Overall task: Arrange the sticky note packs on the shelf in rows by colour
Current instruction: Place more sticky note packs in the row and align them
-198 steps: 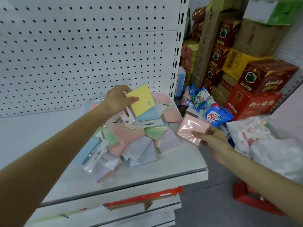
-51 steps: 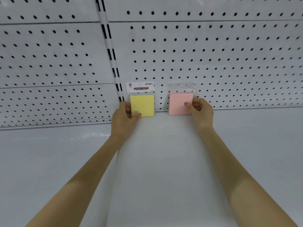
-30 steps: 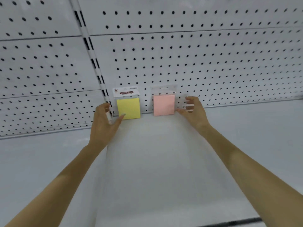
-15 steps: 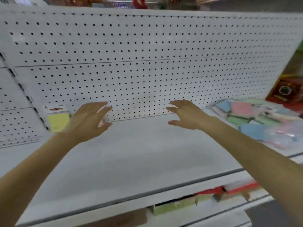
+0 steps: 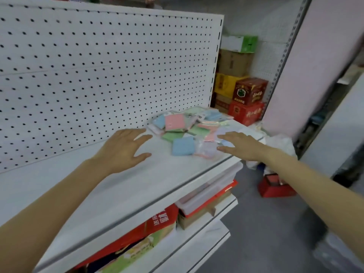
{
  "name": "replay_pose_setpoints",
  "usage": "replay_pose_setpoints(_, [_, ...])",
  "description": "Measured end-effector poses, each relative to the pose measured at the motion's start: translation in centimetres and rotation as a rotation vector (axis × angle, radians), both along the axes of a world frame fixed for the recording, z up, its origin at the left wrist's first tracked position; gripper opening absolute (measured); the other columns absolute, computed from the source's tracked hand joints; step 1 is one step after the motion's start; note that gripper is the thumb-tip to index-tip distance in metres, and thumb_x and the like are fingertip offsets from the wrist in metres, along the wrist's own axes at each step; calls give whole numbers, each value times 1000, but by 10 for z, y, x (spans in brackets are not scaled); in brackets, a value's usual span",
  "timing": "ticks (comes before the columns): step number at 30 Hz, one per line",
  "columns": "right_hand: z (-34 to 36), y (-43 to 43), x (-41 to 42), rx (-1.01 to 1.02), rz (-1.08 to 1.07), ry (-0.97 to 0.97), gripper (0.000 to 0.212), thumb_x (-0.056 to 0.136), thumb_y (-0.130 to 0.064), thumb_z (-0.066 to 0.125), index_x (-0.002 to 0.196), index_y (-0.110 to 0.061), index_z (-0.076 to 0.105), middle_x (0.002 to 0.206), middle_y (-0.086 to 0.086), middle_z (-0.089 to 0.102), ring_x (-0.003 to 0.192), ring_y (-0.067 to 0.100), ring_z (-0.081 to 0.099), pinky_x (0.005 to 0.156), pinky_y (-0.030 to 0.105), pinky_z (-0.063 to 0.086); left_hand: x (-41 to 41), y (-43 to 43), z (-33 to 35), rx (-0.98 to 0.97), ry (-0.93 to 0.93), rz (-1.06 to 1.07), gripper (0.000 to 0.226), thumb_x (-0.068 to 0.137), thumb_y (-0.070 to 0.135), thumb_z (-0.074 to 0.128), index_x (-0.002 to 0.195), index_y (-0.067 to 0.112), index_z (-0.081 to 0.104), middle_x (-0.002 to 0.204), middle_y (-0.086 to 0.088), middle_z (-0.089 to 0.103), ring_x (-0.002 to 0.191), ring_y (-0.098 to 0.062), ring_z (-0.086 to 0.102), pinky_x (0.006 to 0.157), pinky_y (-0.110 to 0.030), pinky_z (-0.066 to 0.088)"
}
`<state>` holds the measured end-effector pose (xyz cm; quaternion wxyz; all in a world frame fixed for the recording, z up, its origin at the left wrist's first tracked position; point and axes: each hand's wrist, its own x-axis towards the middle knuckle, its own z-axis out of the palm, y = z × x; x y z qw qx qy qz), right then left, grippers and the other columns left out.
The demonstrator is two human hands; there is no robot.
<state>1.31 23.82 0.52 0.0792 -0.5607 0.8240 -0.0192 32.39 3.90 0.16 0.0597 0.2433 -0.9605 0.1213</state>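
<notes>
A loose heap of sticky note packs [image 5: 189,127] in pink, blue, green and lilac lies at the right end of the white shelf [image 5: 122,186]. A blue pack [image 5: 183,146] sits at the heap's near edge, a pink pack [image 5: 174,122] further back. My left hand [image 5: 126,148] hovers over the shelf just left of the heap, fingers spread and holding nothing. My right hand [image 5: 240,143] reaches over the heap's right side, fingers straight, also holding nothing. The yellow and pink packs placed earlier are out of view to the left.
A white pegboard [image 5: 98,75] backs the shelf. Red and brown cartons [image 5: 248,97] are stacked beyond its right end. Lower shelves hold red boxes [image 5: 206,196]. A red box [image 5: 275,187] and white bags lie on the grey floor at right.
Both hands let go of the yellow and pink packs stood against the pegboard. The view swung right, and both hands moved across to the heap of packs.
</notes>
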Motion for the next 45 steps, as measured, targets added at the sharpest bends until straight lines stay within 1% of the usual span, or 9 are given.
replay_pose_setpoints(7, [-30, -9, -72, -84, -18, -111, 60, 92, -59, 37, 146, -39, 24, 156, -3, 22, 140, 22, 25, 113, 43, 23, -107, -5, -36, 203, 134, -91, 94, 76, 84, 6, 140, 25, 44, 147, 1, 43, 130, -22, 44, 105, -34, 34])
replay_pose_setpoints(12, [-37, -38, -98, -373, 7, -467, 49, 93, -46, 48, 140, -35, 40, 145, -16, 40, 133, 5, 36, 106, 19, 25, -136, -11, -76, 469, 334, -38, 83, 77, 80, 22, 143, 33, 36, 144, 19, 35, 133, -4, 30, 101, -8, 15])
replay_pose_setpoints(16, [-49, -63, -107, -330, 205, -340, 46, 95, -42, 48, 140, -35, 41, 144, -16, 43, 132, 7, 36, 106, 24, 31, -144, -20, -95, 563, 375, 22, 83, 78, 81, 27, 139, 28, 44, 143, 12, 42, 128, -1, 34, 98, 4, 9])
replay_pose_setpoints(19, [-60, -80, -108, -378, 256, -282, 44, 96, -40, 48, 137, -28, 46, 143, -10, 46, 131, 11, 36, 104, 18, 24, -150, -25, -102, 617, 421, 29, 78, 78, 82, 29, 136, 33, 44, 139, 9, 45, 127, -7, 39, 103, -3, 16])
replay_pose_setpoints(23, [-81, -89, -106, -449, 294, -322, 48, 91, -42, 42, 133, -21, 53, 141, -5, 48, 134, 13, 35, 108, 13, 16, -151, -28, -111, 638, 456, 67, 77, 79, 81, 35, 136, 31, 46, 139, 0, 49, 127, -19, 44, 109, -37, 32])
replay_pose_setpoints(28, [-93, -76, -106, -542, 361, -383, 47, 92, -44, 39, 129, -21, 58, 139, -7, 50, 133, 7, 35, 111, 13, 18, -150, -15, -114, 537, 486, 193, 87, 78, 81, 33, 134, 17, 51, 131, -1, 54, 119, -12, 42, 101, -17, 24])
replay_pose_setpoints(35, [-81, -92, -107, -720, 101, -517, 29, 74, -38, 74, 100, -25, 70, 112, -9, 59, 101, -3, 36, 95, 4, 25, -145, 18, -111, 534, 543, 474, 88, 57, 79, 49, 132, 33, 48, 105, 9, 38, 99, -7, 29, 95, -28, 28])
replay_pose_setpoints(39, [-80, -105, -107, -641, -9, -606, 36, 69, -43, 78, 100, -35, 63, 109, -10, 53, 98, 6, 40, 97, 38, 40, -141, 32, -107, 579, 577, 592, 83, 46, 86, 52, 111, 34, 56, 94, 15, 37, 95, -11, 32, 83, -22, 27])
replay_pose_setpoints(45, [-76, -103, -113, -550, 18, -679, 57, 63, -32, 84, 111, -35, 53, 112, -5, 45, 102, 21, 51, 94, 37, 43, -149, 57, -90, 703, 755, 707, 46, 61, 42, 85, 81, 33, 44, 85, 11, 51, 73, -3, 46, 61, -16, 38])
